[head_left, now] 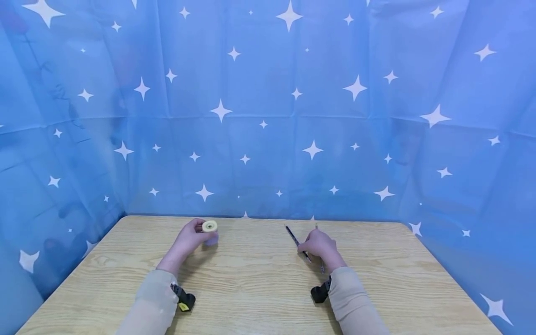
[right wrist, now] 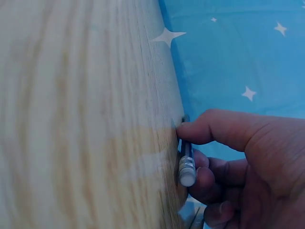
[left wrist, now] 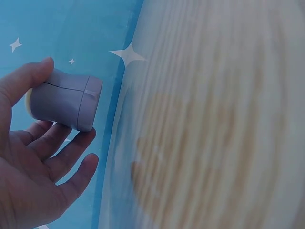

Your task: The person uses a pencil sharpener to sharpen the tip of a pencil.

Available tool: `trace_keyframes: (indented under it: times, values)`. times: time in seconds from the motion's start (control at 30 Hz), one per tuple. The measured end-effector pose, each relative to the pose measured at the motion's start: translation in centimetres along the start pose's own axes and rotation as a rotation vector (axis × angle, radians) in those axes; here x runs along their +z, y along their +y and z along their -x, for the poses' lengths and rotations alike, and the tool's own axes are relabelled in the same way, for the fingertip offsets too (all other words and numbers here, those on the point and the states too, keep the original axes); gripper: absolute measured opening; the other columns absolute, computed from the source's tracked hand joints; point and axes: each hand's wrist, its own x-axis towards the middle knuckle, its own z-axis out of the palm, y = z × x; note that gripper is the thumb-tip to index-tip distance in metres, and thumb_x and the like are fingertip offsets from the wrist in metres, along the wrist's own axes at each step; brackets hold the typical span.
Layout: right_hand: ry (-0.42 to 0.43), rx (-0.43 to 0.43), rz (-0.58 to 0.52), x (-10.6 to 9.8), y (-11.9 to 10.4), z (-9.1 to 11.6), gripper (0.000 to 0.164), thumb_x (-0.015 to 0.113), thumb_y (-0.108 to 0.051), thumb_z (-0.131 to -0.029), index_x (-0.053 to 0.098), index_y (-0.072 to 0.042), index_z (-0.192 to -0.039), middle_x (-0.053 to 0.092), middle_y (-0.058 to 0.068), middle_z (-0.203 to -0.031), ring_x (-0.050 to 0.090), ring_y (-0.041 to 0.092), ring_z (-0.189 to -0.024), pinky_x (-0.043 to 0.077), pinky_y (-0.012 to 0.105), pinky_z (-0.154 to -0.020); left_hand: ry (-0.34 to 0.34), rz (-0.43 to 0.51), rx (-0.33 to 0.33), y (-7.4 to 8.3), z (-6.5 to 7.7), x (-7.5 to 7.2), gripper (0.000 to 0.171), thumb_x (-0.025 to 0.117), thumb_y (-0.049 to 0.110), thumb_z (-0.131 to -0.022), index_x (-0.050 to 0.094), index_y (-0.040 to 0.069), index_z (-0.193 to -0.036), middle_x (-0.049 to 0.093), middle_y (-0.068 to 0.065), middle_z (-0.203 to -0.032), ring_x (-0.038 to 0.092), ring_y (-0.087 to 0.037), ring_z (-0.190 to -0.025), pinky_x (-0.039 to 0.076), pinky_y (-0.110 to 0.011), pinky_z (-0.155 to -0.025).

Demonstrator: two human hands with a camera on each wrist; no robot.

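Note:
My left hand (head_left: 194, 237) grips a small lilac pencil sharpener (left wrist: 64, 101) between thumb and fingers. Its pale yellow top, with a dark hole in the middle, faces up in the head view. On the right side, my right hand (head_left: 320, 244) pinches a dark pencil (head_left: 291, 234) between thumb and fingertips, low over the table. The white eraser (right wrist: 188, 178) in a silver band points toward the right wrist camera. A second pencil (head_left: 322, 268) runs beneath that hand, its middle hidden by the palm and fingers.
The light wood table (head_left: 247, 284) spreads under both hands. A blue curtain (head_left: 259, 153) with white stars hangs along its back and sides. Black wrist cameras sit on the left cuff (head_left: 184, 298) and right cuff (head_left: 321, 292).

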Motion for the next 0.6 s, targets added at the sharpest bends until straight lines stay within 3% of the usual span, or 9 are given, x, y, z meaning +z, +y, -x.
trace_keyframes:
  times: [0.3, 0.5, 0.6]
  values:
    - [0.04, -0.043, -0.14, -0.1, -0.1, -0.1, 0.037, 0.069, -0.027, -0.083, 0.049, -0.014, -0.054, 0.033, -0.005, -0.047, 0.025, 0.013, -0.043, 0.024, 0.027, -0.045, 0.006, -0.023, 0.0, -0.1, 0.0, 0.1, 0.054, 0.075, 0.023, -0.085, 0.051, -0.002, -0.126, 0.058, -0.02, -0.121, 0.056, -0.032, -0.111, 0.046, -0.047, -0.094]
    - [0.073, -0.105, -0.251, -0.6, -0.5, -0.2, 0.028, 0.065, -0.019, -0.086, 0.053, -0.01, -0.063, 0.041, -0.002, -0.054, 0.035, 0.015, -0.049, 0.032, 0.029, -0.05, 0.002, -0.012, 0.037, 0.1, 0.0, 0.0, 0.054, 0.075, 0.02, -0.085, 0.049, -0.001, -0.128, 0.059, -0.018, -0.12, 0.056, -0.032, -0.111, 0.045, -0.047, -0.096]
    - [0.093, -0.137, -0.282, -1.0, -1.0, -0.2, 0.018, 0.064, -0.016, -0.085, 0.06, -0.008, -0.071, 0.052, 0.001, -0.061, 0.044, 0.015, -0.055, 0.038, 0.03, -0.053, 0.001, -0.014, 0.055, 0.4, 0.1, -0.1, 0.055, 0.075, 0.022, -0.085, 0.048, 0.0, -0.128, 0.058, -0.018, -0.122, 0.056, -0.032, -0.112, 0.044, -0.048, -0.098]
